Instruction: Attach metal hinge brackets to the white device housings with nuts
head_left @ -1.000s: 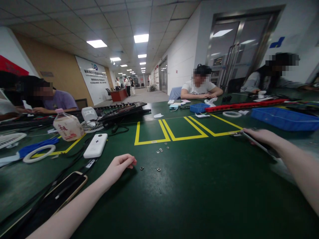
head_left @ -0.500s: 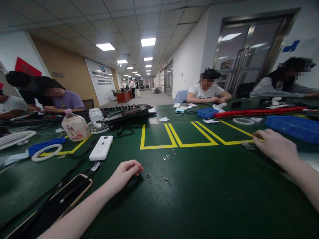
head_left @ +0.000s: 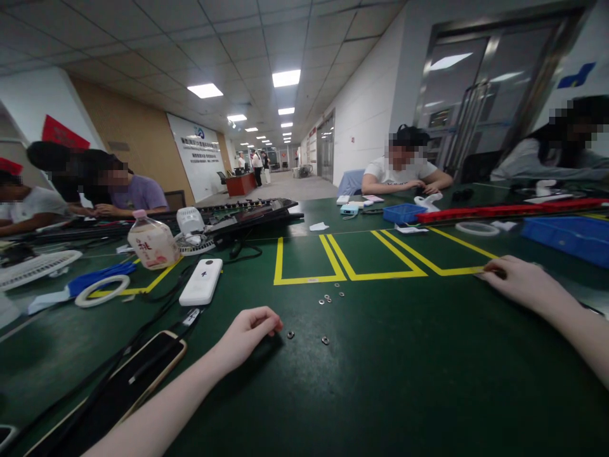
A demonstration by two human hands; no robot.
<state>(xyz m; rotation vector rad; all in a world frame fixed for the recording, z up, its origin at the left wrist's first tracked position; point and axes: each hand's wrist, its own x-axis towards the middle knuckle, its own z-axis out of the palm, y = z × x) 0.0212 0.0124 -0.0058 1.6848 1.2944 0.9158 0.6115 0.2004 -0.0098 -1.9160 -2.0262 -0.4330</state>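
A left hand [head_left: 250, 331] lay loosely curled on the green table [head_left: 404, 381] just beside one of two nut-like metal pieces [head_left: 325, 341], whether holding anything impossible to tell, with smaller rings [head_left: 321, 302] scattered beyond. Farther right, the other hand [head_left: 530, 284], which a second earlier appeared to hold a flat slab, bent its fingers beside the yellow tape [head_left: 461, 271], seemingly freed for finer handling, its grip unclear, as a person [head_left: 399, 172] sat opposite
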